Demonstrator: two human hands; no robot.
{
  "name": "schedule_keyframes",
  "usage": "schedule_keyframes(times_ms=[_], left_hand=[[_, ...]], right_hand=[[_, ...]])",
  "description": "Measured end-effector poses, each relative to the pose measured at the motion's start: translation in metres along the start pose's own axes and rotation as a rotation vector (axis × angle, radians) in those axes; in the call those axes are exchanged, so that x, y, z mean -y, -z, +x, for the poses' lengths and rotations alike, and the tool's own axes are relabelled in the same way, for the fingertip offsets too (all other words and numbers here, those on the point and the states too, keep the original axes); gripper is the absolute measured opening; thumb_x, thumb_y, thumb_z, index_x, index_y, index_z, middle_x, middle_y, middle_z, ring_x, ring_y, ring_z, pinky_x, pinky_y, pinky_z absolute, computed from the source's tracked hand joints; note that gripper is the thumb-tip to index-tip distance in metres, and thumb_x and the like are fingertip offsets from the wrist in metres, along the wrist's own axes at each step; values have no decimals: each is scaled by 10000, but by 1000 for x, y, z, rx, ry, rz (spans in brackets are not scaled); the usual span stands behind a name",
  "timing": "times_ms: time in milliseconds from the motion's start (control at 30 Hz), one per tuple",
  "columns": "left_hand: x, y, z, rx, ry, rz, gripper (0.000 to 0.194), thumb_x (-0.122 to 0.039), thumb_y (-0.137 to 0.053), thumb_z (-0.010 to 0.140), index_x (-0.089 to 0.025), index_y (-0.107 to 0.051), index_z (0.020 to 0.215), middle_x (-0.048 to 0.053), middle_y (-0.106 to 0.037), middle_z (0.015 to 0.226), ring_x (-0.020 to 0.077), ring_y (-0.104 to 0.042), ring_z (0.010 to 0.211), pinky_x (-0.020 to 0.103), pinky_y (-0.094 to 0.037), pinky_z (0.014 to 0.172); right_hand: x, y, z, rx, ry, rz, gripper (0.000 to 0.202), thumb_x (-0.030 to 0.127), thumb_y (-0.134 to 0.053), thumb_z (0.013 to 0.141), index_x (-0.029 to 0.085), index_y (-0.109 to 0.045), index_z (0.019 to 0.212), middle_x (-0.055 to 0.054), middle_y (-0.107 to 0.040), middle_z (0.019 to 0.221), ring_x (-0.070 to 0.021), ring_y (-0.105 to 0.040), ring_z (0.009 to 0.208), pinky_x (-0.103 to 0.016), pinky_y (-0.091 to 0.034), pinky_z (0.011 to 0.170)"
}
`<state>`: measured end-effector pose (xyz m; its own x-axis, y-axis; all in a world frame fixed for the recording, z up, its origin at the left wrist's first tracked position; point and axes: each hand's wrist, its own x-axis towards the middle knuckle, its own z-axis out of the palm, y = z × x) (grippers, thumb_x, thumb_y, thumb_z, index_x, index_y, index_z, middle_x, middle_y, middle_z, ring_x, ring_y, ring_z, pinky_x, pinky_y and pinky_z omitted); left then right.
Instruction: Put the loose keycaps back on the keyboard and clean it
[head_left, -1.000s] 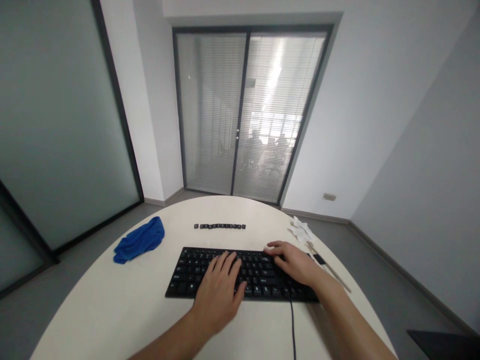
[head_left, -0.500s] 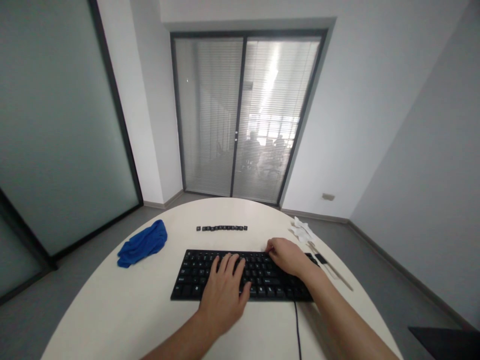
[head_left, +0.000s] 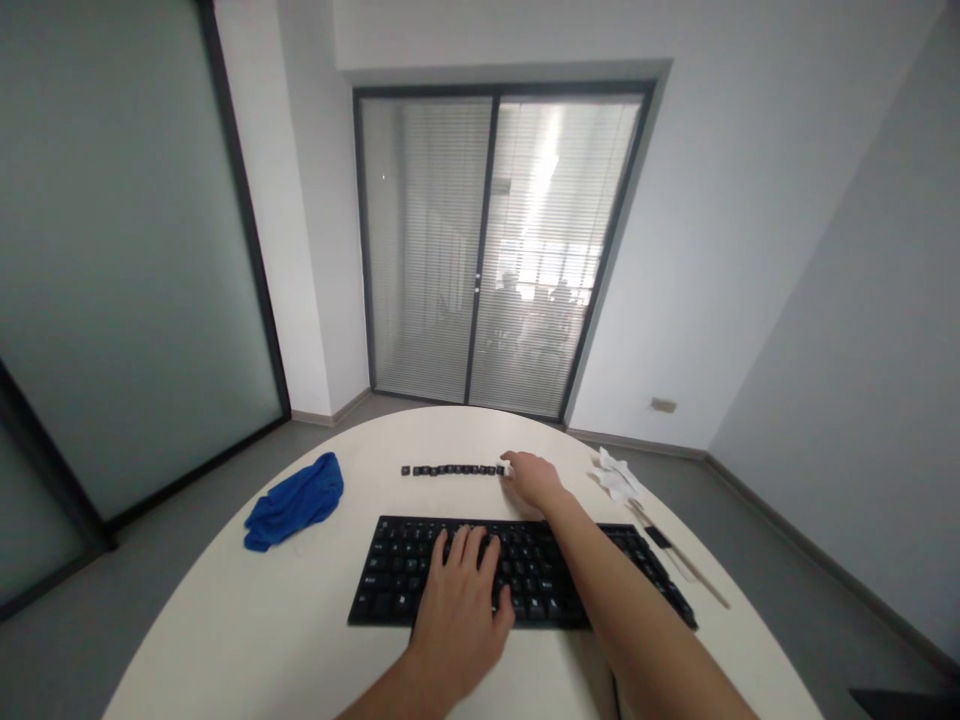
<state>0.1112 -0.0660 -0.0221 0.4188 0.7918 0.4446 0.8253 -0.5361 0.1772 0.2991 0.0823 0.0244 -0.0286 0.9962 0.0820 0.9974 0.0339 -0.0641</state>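
A black keyboard [head_left: 390,578] lies across the table in front of me. My left hand [head_left: 459,600] rests on it with fingers spread over the keys. Beyond the keyboard runs a row of several small black keycaps [head_left: 450,469]. My right hand [head_left: 531,478] reaches over the keyboard to the right end of this row, its thumb and fingers pinched together beside the last keycap. A small pale spot shows at the fingertips; what they hold is too small to make out. My right forearm hides part of the keyboard's right half.
A crumpled blue cloth [head_left: 296,502] lies at the left of the round table [head_left: 262,620]. Toward the right edge are white crumpled tissue [head_left: 616,475] and a thin stick-like tool [head_left: 697,572] next to a small black piece [head_left: 658,537]. A cable runs toward me beneath my right forearm.
My right hand has moved from the keyboard's top edge forward and left to the right end of the keycap row. My left hand stays on the keyboard. The view has shifted slightly.
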Motion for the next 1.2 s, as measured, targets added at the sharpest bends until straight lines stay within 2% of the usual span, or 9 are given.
schedule_keyframes(times_ms=[233,367,467,600,800,933,1200], left_hand=[[2,1,0,4,-6,-16,474,-371,-444,951,-181,-579,1363,115,-575,1410,312,-477,1317,565,-310,1165],[2,1,1,-1,-8,-28,471,-369,-442,954,-183,-579,1364,114,-578,1409,309,-484,1310,565,-310,1163],[2,3,1,4,-10,-35,459,-365,-443,958,-188,-585,1356,112,-574,1417,303,-478,1322,565,-302,1168],[2,3,2,19,-10,-36,456,-375,-454,958,-199,-585,1357,109,-555,1443,304,-461,1346,574,-287,1176],[3,2,1,10,-12,-26,449,-375,-461,960,-207,-579,1359,108,-553,1446,305,-445,1366,572,-282,1184],[1,6,2,32,3,-29,451,-373,-466,958,-201,-581,1359,109,-554,1448,300,-449,1367,560,-292,1184],[2,4,2,52,4,-30,461,-374,-469,957,-207,-568,1376,107,-547,1455,302,-444,1368,570,-276,1187]], right_hand=[[6,-2,-1,-17,-40,1,289,244,-574,880,259,-743,1114,-108,-728,1151,-267,-676,1051,-350,-485,876],[-2,0,-12,-60,-48,57,288,247,-537,907,205,-744,1103,-133,-733,1136,-271,-679,1041,-347,-488,869],[-12,7,-32,-102,-24,139,314,279,-493,950,186,-719,1148,-120,-742,1122,-247,-685,1020,-325,-489,865],[-31,18,-69,-110,72,260,322,352,-469,985,218,-703,1160,-58,-761,1062,-186,-697,952,-266,-490,855],[-47,10,-107,-69,207,480,314,382,-493,969,200,-711,1105,-75,-752,1080,-225,-679,1005,-322,-477,928],[-45,4,-113,-56,226,443,322,383,-472,979,199,-712,1090,-82,-743,1105,-240,-664,1046,-342,-456,967],[-42,12,-114,-34,263,266,325,336,-443,998,211,-698,1156,-78,-736,1134,-238,-662,1055,-327,-456,948]])
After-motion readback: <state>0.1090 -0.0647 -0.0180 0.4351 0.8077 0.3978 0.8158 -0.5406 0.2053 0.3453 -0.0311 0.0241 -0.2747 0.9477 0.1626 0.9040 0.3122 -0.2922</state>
